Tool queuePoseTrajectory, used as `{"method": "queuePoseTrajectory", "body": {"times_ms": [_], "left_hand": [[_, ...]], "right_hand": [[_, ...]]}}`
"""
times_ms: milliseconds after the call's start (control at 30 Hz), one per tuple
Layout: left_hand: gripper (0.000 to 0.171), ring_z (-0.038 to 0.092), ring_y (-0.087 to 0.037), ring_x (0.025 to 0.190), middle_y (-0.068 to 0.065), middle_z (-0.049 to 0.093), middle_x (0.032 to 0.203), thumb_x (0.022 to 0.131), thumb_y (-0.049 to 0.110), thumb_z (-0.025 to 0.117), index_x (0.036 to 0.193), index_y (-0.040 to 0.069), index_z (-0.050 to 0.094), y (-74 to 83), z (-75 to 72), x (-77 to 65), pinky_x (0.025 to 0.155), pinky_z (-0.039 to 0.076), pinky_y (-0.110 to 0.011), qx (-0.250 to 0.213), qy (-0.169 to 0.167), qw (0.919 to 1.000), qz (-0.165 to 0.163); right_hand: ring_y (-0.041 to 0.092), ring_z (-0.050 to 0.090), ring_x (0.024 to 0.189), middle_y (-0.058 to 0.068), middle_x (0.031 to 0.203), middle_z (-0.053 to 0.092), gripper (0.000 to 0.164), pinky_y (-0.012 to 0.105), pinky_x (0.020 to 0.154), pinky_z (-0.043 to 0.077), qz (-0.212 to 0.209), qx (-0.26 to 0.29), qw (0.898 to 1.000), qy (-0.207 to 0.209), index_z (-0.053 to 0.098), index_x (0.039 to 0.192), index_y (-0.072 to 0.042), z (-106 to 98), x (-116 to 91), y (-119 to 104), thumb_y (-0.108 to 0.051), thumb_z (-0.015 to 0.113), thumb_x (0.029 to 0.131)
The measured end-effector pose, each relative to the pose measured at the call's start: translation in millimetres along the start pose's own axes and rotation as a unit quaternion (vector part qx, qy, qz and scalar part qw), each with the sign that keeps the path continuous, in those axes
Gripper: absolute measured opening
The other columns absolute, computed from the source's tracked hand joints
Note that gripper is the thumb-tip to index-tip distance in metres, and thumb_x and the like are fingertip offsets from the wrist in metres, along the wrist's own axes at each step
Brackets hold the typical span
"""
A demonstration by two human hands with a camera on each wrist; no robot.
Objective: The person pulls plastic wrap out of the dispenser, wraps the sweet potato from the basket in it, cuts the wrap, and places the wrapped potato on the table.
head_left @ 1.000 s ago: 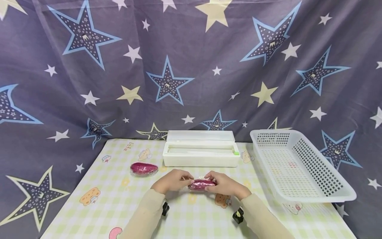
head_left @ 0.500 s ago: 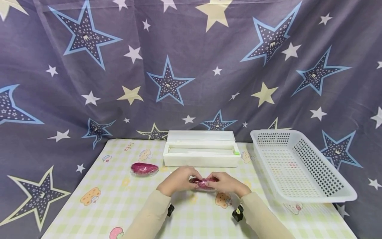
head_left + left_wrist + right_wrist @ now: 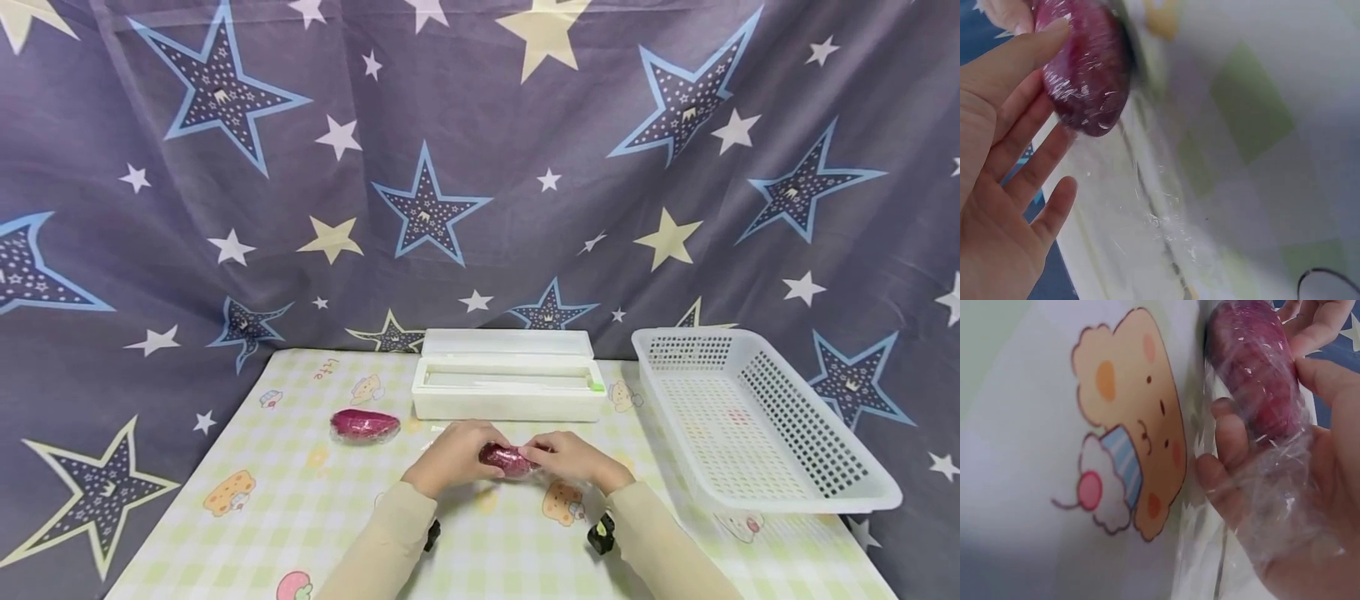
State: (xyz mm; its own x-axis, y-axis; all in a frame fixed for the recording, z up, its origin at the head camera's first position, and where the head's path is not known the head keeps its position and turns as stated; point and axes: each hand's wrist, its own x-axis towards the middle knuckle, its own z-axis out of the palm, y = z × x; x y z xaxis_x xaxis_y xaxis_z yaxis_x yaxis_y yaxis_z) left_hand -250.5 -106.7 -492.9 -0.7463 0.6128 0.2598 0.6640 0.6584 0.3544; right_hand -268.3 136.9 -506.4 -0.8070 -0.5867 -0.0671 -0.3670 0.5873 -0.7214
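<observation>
A purple-red sweet potato [image 3: 506, 461] in clear cling film lies crosswise between both hands, close over the tablecloth. My left hand [image 3: 459, 457] grips its left end, the thumb on one side and fingers behind. In the left wrist view, loose cling film [image 3: 1141, 212] spreads over the cloth below the rounded end of the sweet potato [image 3: 1088, 81]. At the other end, my right hand [image 3: 573, 460] pinches the wrapped root; in the right wrist view its thumb touches the side, and bunched film [image 3: 1279, 500] trails across the palm and fingers.
Left of the hands lies another film-wrapped sweet potato [image 3: 363, 425]. Behind them stands a white cling film box [image 3: 508, 407], lid raised. A white perforated basket [image 3: 802, 505] occupies the table's right side. A star-patterned curtain [image 3: 480, 242] hangs behind the checked tablecloth [image 3: 300, 492].
The left hand has shifted slightly right and regripped the sweet potato, which has turned in the hands. The right hand's fingers have moved to its right end.
</observation>
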Motion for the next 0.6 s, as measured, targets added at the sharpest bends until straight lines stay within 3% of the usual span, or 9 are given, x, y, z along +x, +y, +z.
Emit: {"method": "queuePoseTrajectory", "body": {"times_ms": [267,600], "left_hand": [[0.035,0.064,-0.013,0.101,0.005,0.07,0.109,0.082,0.029,0.084,0.114,0.018,0.073,-0.2,3.6,2.8,0.095,0.05,-0.035,0.035,0.004,0.9993,-0.011],[0.033,0.063,-0.016,0.106,0.002,0.068,0.115,0.093,0.031,0.074,0.122,0.016,0.071,-3.5,1.5,8.5,0.094,0.05,-0.039,0.044,-0.042,0.9974,-0.037]], "right_hand": [[0.015,0.062,0.095,-0.006,0.105,0.068,0.029,0.042,0.087,0.05,-0.002,-0.026,0.999,0.04,0.071,0.114,-0.018,-2.5,-2.0,4.6,-0.039,0.054,0.104],[0.026,0.062,0.113,0.005,0.117,0.07,0.024,0.047,0.098,0.049,-0.04,-0.053,0.993,0.097,0.073,0.117,-0.007,-7.6,-1.0,-1.4,-0.015,0.06,0.099]]}}
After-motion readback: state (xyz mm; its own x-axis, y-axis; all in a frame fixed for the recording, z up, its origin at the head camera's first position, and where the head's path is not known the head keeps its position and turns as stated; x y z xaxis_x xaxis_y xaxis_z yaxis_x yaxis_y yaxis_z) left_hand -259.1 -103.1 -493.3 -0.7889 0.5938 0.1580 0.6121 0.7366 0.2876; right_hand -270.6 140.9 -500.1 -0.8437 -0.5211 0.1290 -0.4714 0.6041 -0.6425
